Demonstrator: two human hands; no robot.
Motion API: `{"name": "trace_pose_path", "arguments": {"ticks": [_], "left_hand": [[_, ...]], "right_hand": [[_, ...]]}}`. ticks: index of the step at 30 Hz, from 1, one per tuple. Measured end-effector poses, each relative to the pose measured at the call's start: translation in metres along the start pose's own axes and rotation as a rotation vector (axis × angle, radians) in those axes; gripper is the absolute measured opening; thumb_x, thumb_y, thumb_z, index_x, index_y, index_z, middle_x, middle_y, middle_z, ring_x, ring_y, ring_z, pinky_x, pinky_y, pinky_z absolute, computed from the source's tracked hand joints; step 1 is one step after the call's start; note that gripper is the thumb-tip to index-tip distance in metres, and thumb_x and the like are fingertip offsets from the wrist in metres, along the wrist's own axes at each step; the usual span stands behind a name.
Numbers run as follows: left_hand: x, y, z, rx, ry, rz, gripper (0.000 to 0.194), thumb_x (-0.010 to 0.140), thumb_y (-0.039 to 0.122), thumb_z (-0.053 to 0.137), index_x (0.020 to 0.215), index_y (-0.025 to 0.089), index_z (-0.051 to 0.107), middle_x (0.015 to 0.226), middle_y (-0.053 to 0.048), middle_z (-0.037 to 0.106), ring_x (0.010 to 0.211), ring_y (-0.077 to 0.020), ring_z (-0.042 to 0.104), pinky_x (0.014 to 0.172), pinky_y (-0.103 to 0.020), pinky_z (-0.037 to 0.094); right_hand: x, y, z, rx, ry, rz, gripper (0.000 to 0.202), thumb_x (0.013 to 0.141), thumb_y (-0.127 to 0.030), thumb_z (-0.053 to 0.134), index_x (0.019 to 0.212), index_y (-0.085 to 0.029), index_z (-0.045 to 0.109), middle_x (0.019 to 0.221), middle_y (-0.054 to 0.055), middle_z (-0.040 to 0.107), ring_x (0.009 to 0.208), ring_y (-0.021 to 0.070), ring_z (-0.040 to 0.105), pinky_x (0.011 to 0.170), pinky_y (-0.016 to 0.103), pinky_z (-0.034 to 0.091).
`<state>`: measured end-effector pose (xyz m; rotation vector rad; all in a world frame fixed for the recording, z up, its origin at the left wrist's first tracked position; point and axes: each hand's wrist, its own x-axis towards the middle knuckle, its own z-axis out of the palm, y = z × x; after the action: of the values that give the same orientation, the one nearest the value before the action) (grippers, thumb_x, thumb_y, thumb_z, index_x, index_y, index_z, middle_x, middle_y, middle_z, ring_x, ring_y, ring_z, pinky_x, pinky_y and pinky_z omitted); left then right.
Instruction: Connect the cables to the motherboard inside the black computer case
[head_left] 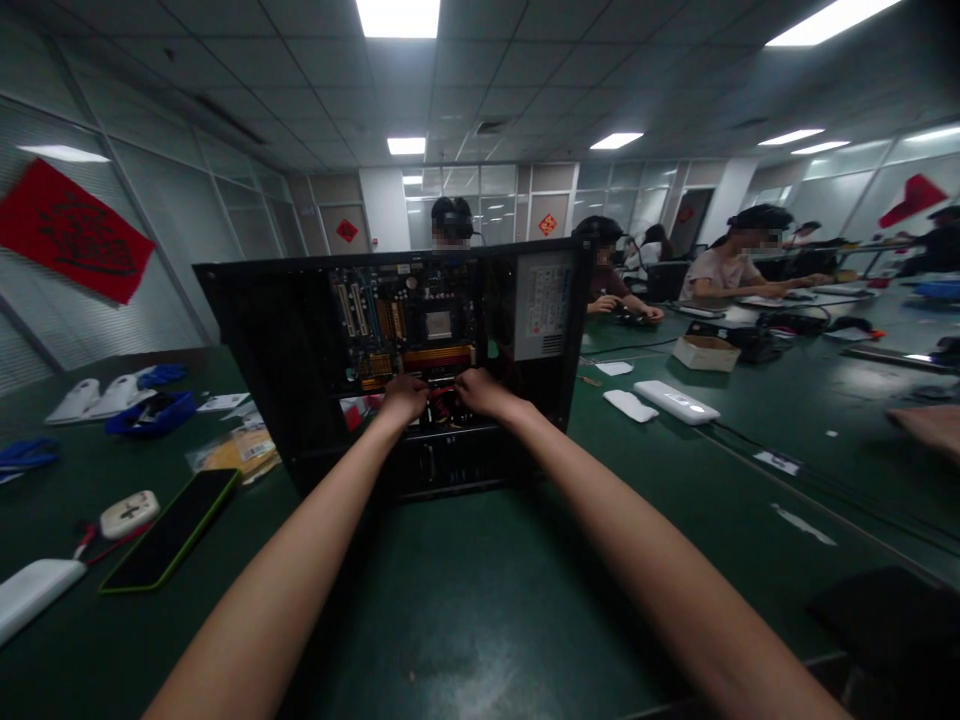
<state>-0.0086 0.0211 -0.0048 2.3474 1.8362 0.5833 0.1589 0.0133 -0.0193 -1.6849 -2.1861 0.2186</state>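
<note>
An open black computer case (277,370) stands on the table in front of me, its inside facing me. Inside it is a motherboard (409,315) with a square processor socket area (438,323) and long yellow and red memory slots (439,357). Just below those slots, my left hand (406,398) and my right hand (484,393) reach into the case with curled fingers. A thin strip and some dark and red wires lie between them; whatever the fingertips hold is too small and dark to make out. A labelled power supply (541,305) sits at the upper right.
On the left lie a phone (172,530), a white power strip (37,590), a blue tray (150,412) and plastic bags (238,450). At right are another power strip (676,401), cables and a cardboard box (705,352). Several people sit around the green table (465,590).
</note>
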Motion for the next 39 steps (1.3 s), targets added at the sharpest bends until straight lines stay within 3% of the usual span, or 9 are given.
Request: {"name": "trace_pose_path", "arguments": {"ticks": [19,25,33,39], "left_hand": [[0.0042,-0.0005,0.0057,0.003,0.002,-0.027,0.028,0.087,0.023,0.057,0.104,0.019,0.079,0.107,-0.008,0.076,0.104,-0.0229,0.068,0.088,-0.025,0.049],[0.0051,-0.0015,0.0074,-0.011,0.013,-0.013,0.028,0.087,0.021,0.056,0.100,0.018,0.080,0.102,-0.011,0.076,0.101,-0.0249,0.069,0.088,-0.028,0.050],[0.0029,0.0028,0.0029,0.042,-0.052,-0.011,0.029,0.090,0.022,0.053,0.100,0.016,0.079,0.104,-0.010,0.076,0.102,-0.0238,0.069,0.086,-0.026,0.050],[0.0056,0.0046,0.0073,0.075,0.022,-0.044,0.030,0.092,0.021,0.051,0.103,0.014,0.077,0.109,-0.012,0.075,0.107,-0.0238,0.068,0.088,-0.026,0.049]], "right_hand": [[0.0025,0.0000,0.0031,-0.053,-0.011,0.041,0.034,0.100,-0.016,0.042,0.113,-0.009,0.071,0.115,0.020,0.069,0.106,0.0243,0.066,0.080,0.023,0.045],[0.0007,-0.0023,0.0020,-0.042,-0.034,0.042,0.034,0.100,-0.016,0.041,0.114,-0.007,0.070,0.116,0.021,0.068,0.106,0.0252,0.066,0.080,0.023,0.045],[0.0026,-0.0039,0.0038,-0.082,-0.020,0.070,0.034,0.100,-0.015,0.041,0.116,-0.008,0.070,0.117,0.021,0.068,0.108,0.0247,0.066,0.083,0.023,0.046],[0.0019,-0.0064,0.0016,-0.073,0.016,0.076,0.034,0.100,-0.016,0.041,0.111,-0.008,0.072,0.114,0.019,0.070,0.107,0.0236,0.066,0.082,0.022,0.045]]}}
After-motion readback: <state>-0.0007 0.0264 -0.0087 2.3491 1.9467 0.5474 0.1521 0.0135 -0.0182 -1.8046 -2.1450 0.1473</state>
